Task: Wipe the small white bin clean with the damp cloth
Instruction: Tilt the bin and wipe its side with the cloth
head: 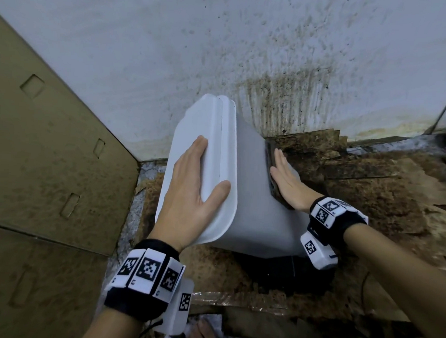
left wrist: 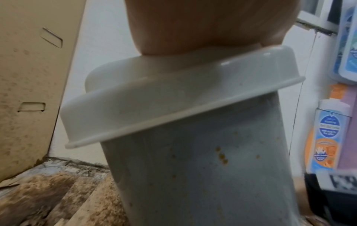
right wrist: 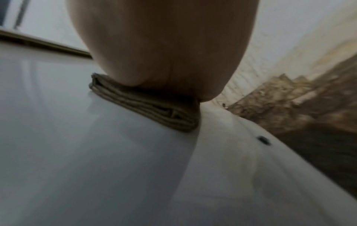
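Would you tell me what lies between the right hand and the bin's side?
The folded damp cloth, pressed flat by the right hand against the white bin; clearest in the right wrist view.

Left wrist (head: 147, 275), right wrist (head: 331, 218): black fabric bands, white blocks bearing black square-pattern markers. Forearms bare, no sleeves.

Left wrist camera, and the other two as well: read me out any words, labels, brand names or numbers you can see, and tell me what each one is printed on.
"Anti-Bacterial", partly blurred: blue label of the bottle at the right edge of the left wrist view.
Smaller lines on that label: too blurred to read.
Large white letters on the dark box below it: cut off and blurred, unreadable.
Wrist bands in the head view: square code patterns only, no words.
White bin and cloth: no text.
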Demonstrator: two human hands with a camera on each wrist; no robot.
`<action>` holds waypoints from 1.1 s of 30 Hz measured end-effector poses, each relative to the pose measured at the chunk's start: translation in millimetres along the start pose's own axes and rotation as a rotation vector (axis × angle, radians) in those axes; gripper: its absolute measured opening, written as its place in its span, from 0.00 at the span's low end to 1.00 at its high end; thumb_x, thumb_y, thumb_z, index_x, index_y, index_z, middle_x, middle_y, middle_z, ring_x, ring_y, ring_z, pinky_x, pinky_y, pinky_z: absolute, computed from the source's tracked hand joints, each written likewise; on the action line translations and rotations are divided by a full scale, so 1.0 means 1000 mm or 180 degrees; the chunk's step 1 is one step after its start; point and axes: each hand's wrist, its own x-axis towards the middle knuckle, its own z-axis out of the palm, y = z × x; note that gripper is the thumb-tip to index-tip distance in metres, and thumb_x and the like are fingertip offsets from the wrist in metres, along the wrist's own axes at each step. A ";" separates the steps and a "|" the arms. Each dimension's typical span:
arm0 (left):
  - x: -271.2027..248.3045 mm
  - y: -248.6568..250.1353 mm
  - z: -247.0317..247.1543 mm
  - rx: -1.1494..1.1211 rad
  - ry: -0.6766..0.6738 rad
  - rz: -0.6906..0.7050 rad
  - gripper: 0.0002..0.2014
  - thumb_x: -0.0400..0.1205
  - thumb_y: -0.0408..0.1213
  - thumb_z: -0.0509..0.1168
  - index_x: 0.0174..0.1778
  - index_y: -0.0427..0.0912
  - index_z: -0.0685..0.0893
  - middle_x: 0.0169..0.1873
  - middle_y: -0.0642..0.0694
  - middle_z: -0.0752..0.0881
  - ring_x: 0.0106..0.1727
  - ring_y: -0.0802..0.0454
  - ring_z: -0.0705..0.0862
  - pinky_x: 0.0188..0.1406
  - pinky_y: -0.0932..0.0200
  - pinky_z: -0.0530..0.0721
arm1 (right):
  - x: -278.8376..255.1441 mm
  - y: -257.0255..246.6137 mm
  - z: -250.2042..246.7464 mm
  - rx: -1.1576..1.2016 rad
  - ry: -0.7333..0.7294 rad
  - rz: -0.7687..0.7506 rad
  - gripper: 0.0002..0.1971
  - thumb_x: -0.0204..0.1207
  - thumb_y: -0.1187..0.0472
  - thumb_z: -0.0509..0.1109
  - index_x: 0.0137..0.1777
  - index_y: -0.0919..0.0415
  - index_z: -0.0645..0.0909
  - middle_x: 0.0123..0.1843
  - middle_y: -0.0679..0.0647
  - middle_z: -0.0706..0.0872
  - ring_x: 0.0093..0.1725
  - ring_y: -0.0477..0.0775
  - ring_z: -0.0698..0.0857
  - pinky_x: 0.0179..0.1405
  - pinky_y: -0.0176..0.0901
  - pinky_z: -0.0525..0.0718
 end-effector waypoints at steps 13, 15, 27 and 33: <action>0.000 -0.002 -0.002 0.0030 0.0054 -0.0002 0.42 0.80 0.62 0.57 0.89 0.50 0.55 0.87 0.59 0.58 0.85 0.66 0.55 0.82 0.65 0.55 | -0.004 0.053 0.007 0.0562 0.0172 0.0618 0.29 0.92 0.50 0.42 0.88 0.52 0.33 0.89 0.47 0.34 0.87 0.43 0.35 0.85 0.43 0.38; -0.001 -0.004 -0.003 0.0018 0.0065 -0.0024 0.42 0.79 0.61 0.57 0.89 0.50 0.55 0.87 0.58 0.59 0.85 0.66 0.55 0.83 0.62 0.56 | -0.002 0.054 0.010 0.0635 0.0245 0.0644 0.30 0.92 0.49 0.42 0.88 0.51 0.33 0.89 0.47 0.34 0.87 0.42 0.35 0.86 0.46 0.37; -0.005 -0.012 -0.009 -0.0160 0.0080 -0.0208 0.42 0.78 0.63 0.56 0.89 0.55 0.55 0.86 0.58 0.60 0.86 0.60 0.58 0.86 0.46 0.60 | -0.004 -0.042 0.035 0.0416 0.0449 0.0086 0.31 0.91 0.49 0.43 0.87 0.49 0.31 0.89 0.49 0.30 0.86 0.47 0.30 0.86 0.55 0.34; -0.006 -0.016 -0.010 -0.0149 0.0082 -0.0201 0.41 0.79 0.63 0.56 0.89 0.55 0.55 0.86 0.57 0.60 0.86 0.60 0.58 0.86 0.43 0.60 | -0.016 -0.081 0.038 0.0302 0.0149 -0.0499 0.31 0.91 0.49 0.42 0.86 0.47 0.28 0.87 0.45 0.26 0.85 0.43 0.27 0.85 0.52 0.31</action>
